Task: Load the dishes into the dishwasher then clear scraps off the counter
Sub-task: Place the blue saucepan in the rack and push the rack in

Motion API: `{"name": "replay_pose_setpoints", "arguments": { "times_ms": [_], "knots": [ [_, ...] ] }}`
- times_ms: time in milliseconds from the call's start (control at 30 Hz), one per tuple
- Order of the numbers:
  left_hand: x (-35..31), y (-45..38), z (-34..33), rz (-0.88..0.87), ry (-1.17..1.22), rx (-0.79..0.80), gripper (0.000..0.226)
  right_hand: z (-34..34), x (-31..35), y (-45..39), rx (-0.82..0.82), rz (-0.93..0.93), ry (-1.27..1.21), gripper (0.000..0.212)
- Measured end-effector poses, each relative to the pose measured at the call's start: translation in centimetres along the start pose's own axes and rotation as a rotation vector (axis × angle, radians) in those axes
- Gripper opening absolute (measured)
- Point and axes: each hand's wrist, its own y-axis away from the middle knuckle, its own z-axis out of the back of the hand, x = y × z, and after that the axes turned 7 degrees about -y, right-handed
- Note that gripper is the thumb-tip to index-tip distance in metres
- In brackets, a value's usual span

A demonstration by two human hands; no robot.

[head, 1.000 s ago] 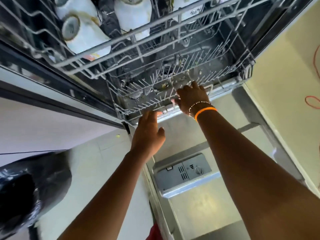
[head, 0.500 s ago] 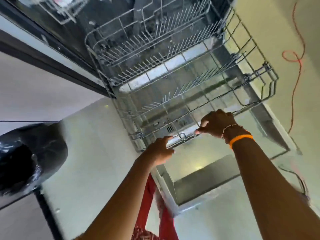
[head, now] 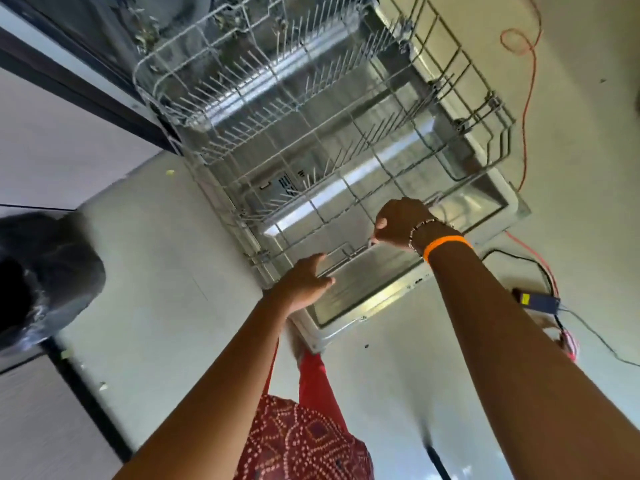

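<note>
The dishwasher's lower wire rack (head: 311,140) is pulled far out over the open door (head: 398,289). No dishes stand among its tines. My right hand (head: 401,221), with an orange band and a bead bracelet at the wrist, is closed on the rack's front rail. My left hand (head: 303,284) sits at the front left corner of the rack, fingers curled loosely beside the rail; I cannot see a firm grip. The upper rack with its cups is out of view.
A black-bagged bin (head: 41,278) stands at the left on the pale tiled floor (head: 156,271). An orange cord (head: 528,109) and a black power adapter (head: 535,301) with cables lie on the floor to the right. Small scraps dot the floor. My red patterned clothing (head: 304,441) shows below.
The lower rack has slid out from the dishwasher toward me over the door, with both hands moving back along with its front rail. The view has dropped away from the upper rack.
</note>
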Motion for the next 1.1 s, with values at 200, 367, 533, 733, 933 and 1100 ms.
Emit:
{"name": "replay_pose_setpoints", "arguments": {
  "times_ms": [200, 367, 533, 733, 933, 1100],
  "knots": [
    [-1.5, 2.9, 3.4, 0.018, 0.506, -0.239, 0.025, -0.4, 5.2, 2.7, -0.178, 0.162, -0.459, 0.029],
    [-3.3, 9.8, 8.9, 0.025, 0.826, -0.409, 0.021, 0.1, 12.6, 5.9, -0.193, 0.147, -0.882, 0.024],
    [-2.4, 19.6, 15.1, -0.02, 1.036, -0.568, 0.019, 4.4, 22.1, 9.5, -0.162, 0.222, -1.082, 0.026],
    [3.6, 30.5, 20.1, -0.061, 1.233, -0.804, 0.02, 8.0, 34.2, 14.7, -0.026, 0.417, -1.043, 0.021],
    [9.4, 39.6, 24.4, -0.113, 1.346, -0.979, 0.02, 9.2, 45.0, 19.1, 0.095, 0.567, -0.921, 0.024],
    [14.6, 45.0, 29.1, -0.148, 1.431, -1.096, 0.02, 10.4, 54.2, 21.6, 0.151, 0.672, -0.801, 0.023]
  ]
}}
